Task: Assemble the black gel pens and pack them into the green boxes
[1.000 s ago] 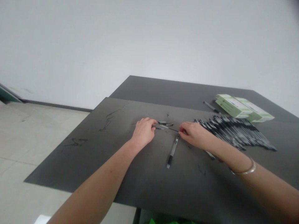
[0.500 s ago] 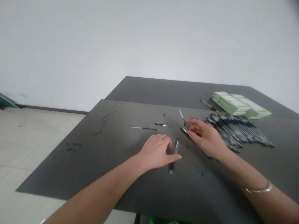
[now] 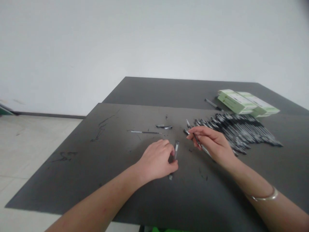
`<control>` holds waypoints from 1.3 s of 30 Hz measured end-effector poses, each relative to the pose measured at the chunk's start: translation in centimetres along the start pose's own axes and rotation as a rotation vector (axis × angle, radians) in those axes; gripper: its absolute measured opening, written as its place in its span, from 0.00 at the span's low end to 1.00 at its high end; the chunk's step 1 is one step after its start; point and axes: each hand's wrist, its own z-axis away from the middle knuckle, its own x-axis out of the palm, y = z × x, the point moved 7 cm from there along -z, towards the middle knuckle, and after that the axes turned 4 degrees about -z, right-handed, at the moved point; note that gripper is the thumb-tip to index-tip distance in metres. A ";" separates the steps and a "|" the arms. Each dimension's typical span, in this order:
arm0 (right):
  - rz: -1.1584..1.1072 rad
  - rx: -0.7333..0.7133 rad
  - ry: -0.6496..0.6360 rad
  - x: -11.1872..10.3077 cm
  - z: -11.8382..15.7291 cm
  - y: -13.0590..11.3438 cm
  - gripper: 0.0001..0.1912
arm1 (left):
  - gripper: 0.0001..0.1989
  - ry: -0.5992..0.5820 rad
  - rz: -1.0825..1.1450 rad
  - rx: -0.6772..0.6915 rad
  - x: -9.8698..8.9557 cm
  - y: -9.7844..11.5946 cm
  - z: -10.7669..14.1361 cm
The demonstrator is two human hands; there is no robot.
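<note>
My left hand (image 3: 158, 159) rests low over the dark table, its thumb and fingers closed round a clear-and-black pen (image 3: 176, 149) that lies lengthwise on the surface. My right hand (image 3: 212, 141), with a silver bangle on the wrist, pinches a thin dark refill (image 3: 188, 123) whose pale end points up and away. Beneath those fingers lies another pen (image 3: 185, 131), partly hidden by the hand. A loose refill (image 3: 146, 132) lies flat beyond my left hand, and small black pen caps (image 3: 164, 126) are to its right.
A wide row of black pens (image 3: 243, 130) spreads to the right of my right hand. Two green-and-white boxes (image 3: 238, 101) stand behind it, with a single pen (image 3: 212, 104) to their left. Dark marks streak the table (image 3: 79, 180); a pale wall rises behind.
My left thumb and fingers have closed round the pen, which has shifted slightly left. My right hand has drawn the refill lower and closer, so less of it sticks out. The view has shifted a little.
</note>
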 end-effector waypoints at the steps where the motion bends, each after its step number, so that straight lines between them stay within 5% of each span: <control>1: -0.005 -0.012 0.008 0.0 0.0 -0.1 0.09 | 0.07 0.001 -0.002 -0.007 0.0 0.0 0.1; 16: -0.066 -0.100 0.350 -2.4 0.2 -0.5 0.11 | 0.06 0.008 -0.101 -0.118 0.1 -0.8 0.2; 23: -0.123 -0.117 0.420 -3.4 0.1 0.4 0.11 | 0.04 0.020 0.048 -0.221 -0.7 -2.4 0.0; 39: -0.194 -0.075 0.460 -3.6 0.2 0.0 0.12 | 0.11 0.099 0.507 -0.123 -1.0 -2.2 0.0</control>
